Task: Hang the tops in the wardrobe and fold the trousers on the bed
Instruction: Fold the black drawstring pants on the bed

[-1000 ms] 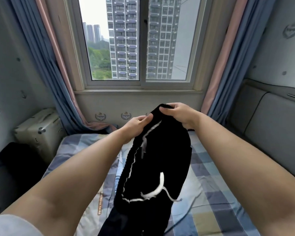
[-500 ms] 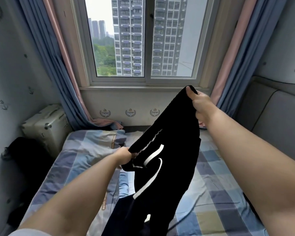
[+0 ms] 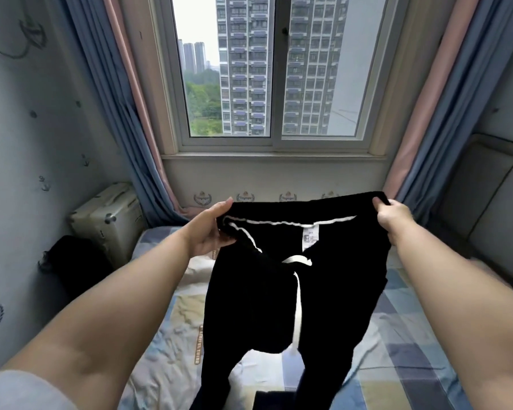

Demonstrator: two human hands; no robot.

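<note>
Black trousers [image 3: 332, 291] with a white drawstring and a white inner label hang spread out by the waistband above the bed [image 3: 166, 350]. My left hand [image 3: 211, 232] grips the left end of the waistband. At the right end, my right hand [image 3: 394, 217] grips it too. Both legs hang down toward the bed, and their lower ends run out of the bottom of the view.
The checked bedspread lies under the trousers. A cream suitcase [image 3: 107, 220] and a dark bag [image 3: 74, 261] stand at the left wall. The window [image 3: 273, 84] with blue and pink curtains is ahead. A grey padded headboard [image 3: 492, 217] is on the right.
The bunched trousers have been pulled open. My left hand rose and moved left along the waistband, my right hand came down and right, so the waistband is now stretched level.
</note>
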